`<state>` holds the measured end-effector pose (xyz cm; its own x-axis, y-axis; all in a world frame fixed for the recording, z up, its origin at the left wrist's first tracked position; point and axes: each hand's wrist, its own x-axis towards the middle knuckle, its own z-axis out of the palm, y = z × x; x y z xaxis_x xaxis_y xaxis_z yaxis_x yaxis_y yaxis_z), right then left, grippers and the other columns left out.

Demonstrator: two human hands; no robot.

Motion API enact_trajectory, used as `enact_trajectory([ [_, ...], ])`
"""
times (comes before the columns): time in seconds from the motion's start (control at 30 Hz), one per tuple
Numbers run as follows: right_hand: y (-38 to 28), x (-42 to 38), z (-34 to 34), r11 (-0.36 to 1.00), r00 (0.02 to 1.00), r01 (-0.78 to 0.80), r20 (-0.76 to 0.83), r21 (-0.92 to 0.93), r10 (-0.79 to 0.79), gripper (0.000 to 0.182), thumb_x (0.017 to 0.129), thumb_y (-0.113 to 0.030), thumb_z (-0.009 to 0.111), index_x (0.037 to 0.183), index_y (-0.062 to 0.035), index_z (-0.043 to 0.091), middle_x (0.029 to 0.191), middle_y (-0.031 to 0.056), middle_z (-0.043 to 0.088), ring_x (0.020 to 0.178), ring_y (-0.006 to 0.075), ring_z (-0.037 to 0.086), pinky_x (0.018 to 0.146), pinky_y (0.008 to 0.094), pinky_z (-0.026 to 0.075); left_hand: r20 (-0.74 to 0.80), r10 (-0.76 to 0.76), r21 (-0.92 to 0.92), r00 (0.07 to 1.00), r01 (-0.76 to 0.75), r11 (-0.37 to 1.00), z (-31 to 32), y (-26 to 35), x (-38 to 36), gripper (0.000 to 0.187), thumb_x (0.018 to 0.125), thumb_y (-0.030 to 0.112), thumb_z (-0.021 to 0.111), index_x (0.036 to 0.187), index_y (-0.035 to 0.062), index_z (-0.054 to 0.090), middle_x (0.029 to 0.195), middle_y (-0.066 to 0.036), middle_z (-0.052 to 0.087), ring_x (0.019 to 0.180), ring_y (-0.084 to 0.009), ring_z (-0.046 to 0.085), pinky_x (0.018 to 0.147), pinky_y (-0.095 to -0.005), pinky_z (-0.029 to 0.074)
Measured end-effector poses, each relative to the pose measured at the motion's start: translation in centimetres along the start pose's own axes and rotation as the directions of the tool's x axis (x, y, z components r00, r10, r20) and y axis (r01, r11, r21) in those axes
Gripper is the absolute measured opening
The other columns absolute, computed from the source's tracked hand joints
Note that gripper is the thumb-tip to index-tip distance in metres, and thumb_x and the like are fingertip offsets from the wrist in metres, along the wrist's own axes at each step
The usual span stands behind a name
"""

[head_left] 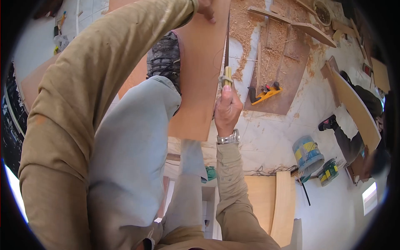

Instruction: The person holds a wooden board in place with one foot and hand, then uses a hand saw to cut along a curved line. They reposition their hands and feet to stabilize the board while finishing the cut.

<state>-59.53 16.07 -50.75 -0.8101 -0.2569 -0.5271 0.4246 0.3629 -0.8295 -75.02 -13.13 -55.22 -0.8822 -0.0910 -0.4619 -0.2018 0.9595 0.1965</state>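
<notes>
My right hand (227, 109) is wrapped round the yellowish handle of a handsaw (227, 74). The thin dark blade shows nearly edge-on and runs away from me along the right edge of a reddish-brown wooden board (193, 87). At the far end of this board my left hand (206, 10) lies on its surface with fingers stretched out, partly hidden by the sleeve. My dark laced boot (163, 56) is at the board's left side, with the knee bent above it.
Wood shavings (246, 31) cover the floor beyond the saw. A yellow hand plane (266, 94) lies on a brown panel (277, 106). A blue bucket (306, 152) and a green bucket (328, 172) are at right, near another person (350, 146) beside a long board (358, 106).
</notes>
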Motion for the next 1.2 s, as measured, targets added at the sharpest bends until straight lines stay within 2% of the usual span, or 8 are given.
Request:
enact_trajectory([
  [0.1,-1.2,7.3,1.5,0.995,0.998,0.015,0.061,-0.098,-0.009,0.049,0.108,-0.035,0.049,0.130,0.0057,0.064,0.080,0.0052,0.060,0.073,0.0104,0.051,0.066,0.0301,0.047,0.008,-0.009,-0.025,1.000,0.010,1.000,-0.7,0.2,-0.6,0.144,0.062,0.061,0.090,0.163,-0.0001,0.007,0.162,-0.044,-0.002,0.151,-0.0602,-0.004,0.124,-0.0638,0.007],
  [0.23,-1.9,5.5,3.0,0.982,0.977,0.190,-0.100,0.016,-0.188,0.044,0.109,-0.038,0.051,0.085,-0.0024,0.064,0.056,-0.0054,0.043,0.050,0.0039,0.037,0.046,0.0256,0.031,0.015,-0.018,-0.048,1.000,0.018,0.999,-0.7,0.6,-1.0,0.144,0.063,0.061,0.090,0.163,0.0005,0.007,0.162,-0.043,-0.001,0.151,-0.0602,-0.004,0.124,-0.0641,0.007],
  [0.33,1.2,0.2,0.7,0.997,0.998,0.055,-0.045,0.047,-0.053,0.043,0.108,-0.036,0.050,0.110,0.0036,0.066,0.064,0.0005,0.046,0.061,0.0097,0.042,0.055,0.0319,0.038,0.020,-0.021,-0.058,1.000,0.022,0.998,-0.6,0.9,-0.3,0.144,0.063,0.061,0.090,0.163,0.0009,0.007,0.162,-0.043,-0.001,0.151,-0.0601,-0.003,0.124,-0.0643,0.007],
  [0.43,-1.4,1.9,1.2,0.998,0.999,-0.030,-0.013,-0.059,0.030,0.044,0.108,-0.034,0.050,0.117,0.0051,0.067,0.067,0.0032,0.052,0.065,0.0121,0.046,0.059,0.0343,0.043,0.016,-0.019,-0.061,1.000,0.020,0.998,-0.3,0.9,-0.6,0.143,0.063,0.061,0.090,0.163,0.0013,0.007,0.162,-0.043,-0.001,0.151,-0.0601,-0.003,0.124,-0.0645,0.008],
  [0.53,-1.7,7.3,3.3,0.964,0.958,0.262,-0.112,-0.036,-0.265,0.049,0.109,-0.040,0.052,0.075,-0.0045,0.054,0.058,-0.0053,0.041,0.053,0.0047,0.038,0.047,0.0267,0.031,0.007,-0.019,-0.047,1.000,0.019,0.999,0.0,0.5,-0.6,0.143,0.063,0.062,0.090,0.163,0.0017,0.007,0.162,-0.043,0.000,0.151,-0.0601,-0.003,0.124,-0.0647,0.008],
  [0.7,-0.1,-0.6,0.0,0.997,0.997,0.064,-0.032,-0.053,-0.066,0.040,0.108,-0.031,0.050,0.122,0.0039,0.065,0.075,0.0145,0.063,0.068,0.0159,0.055,0.066,0.0358,0.049,0.000,-0.004,-0.002,1.000,0.004,1.000,0.3,0.0,0.2,0.143,0.063,0.062,0.090,0.163,0.0024,0.007,0.162,-0.043,0.000,0.151,-0.0601,-0.002,0.124,-0.0650,0.008],
  [0.97,-4.5,7.5,1.7,0.994,0.997,0.072,0.047,-0.078,-0.068,0.044,0.107,-0.031,0.051,0.140,-0.0038,0.062,0.095,0.0155,0.074,0.078,0.0147,0.065,0.072,0.0328,0.054,-0.040,0.031,0.080,0.999,-0.028,0.996,1.2,-1.3,1.1,0.142,0.063,0.062,0.090,0.164,0.0034,0.008,0.162,-0.043,0.001,0.151,-0.0601,-0.001,0.123,-0.0655,0.008],
  [1.2,-2.6,0.3,0.3,0.991,0.990,0.130,-0.052,-0.032,-0.131,0.047,0.106,-0.031,0.052,0.139,0.0024,0.059,0.086,0.0190,0.070,0.074,0.0155,0.064,0.068,0.0334,0.052,-0.038,0.017,0.088,0.999,-0.014,0.996,1.1,-1.1,1.1,0.142,0.063,0.062,0.090,0.164,0.0044,0.008,0.162,-0.042,0.002,0.151,-0.0601,0.000,0.123,-0.0660,0.008],
])
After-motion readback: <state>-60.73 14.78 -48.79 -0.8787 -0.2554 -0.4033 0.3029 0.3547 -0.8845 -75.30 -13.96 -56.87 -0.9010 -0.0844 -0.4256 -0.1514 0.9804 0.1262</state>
